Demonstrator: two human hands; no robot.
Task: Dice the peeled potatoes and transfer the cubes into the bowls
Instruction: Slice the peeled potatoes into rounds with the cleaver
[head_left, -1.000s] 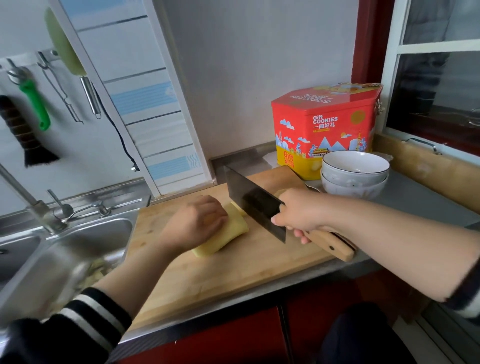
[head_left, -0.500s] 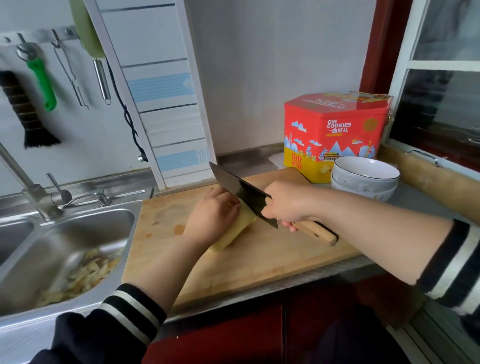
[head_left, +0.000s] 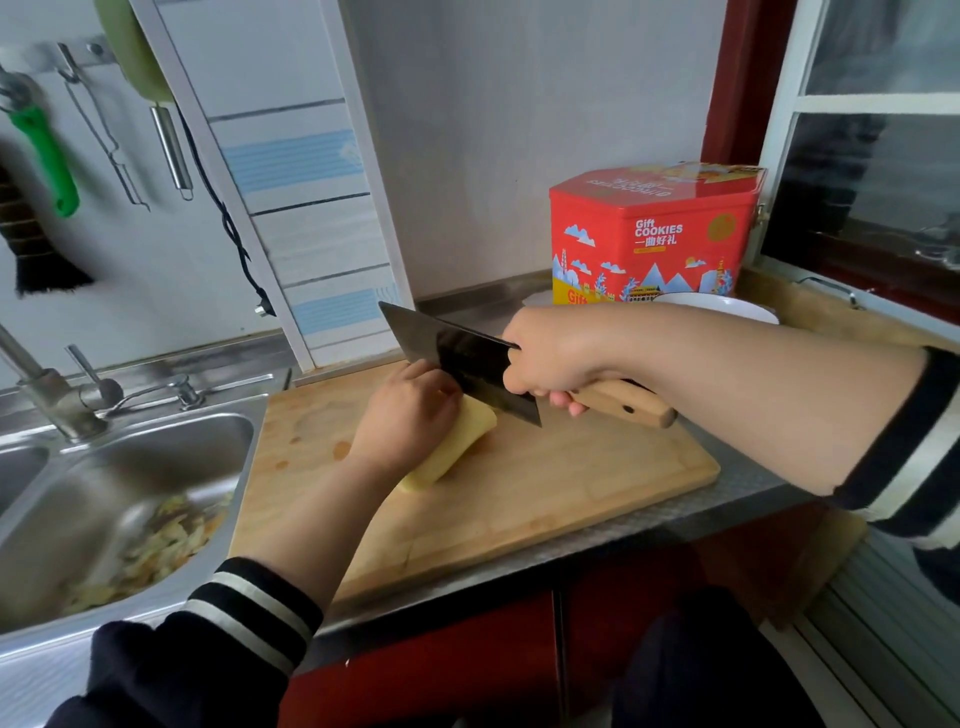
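- Your light is soft, even daylight from the window (head_left: 878, 156) at your right; moderately bright, with flat tones.
- Shadows stay faint: only a thin dark edge under the potato (head_left: 452, 449) and your left hand (head_left: 408, 413) on the cutting board (head_left: 545, 488).
- A pale sheen runs along the cleaver (head_left: 457, 358) blade and the steel sink (head_left: 130, 467) walls; neither is blown out.
- Wide-angle bending is strong: the wall panel (head_left: 291, 182) and window frame lean outward at the edges.
- The peelings in the sink look smeared; your sleeves at the bottom are soft.
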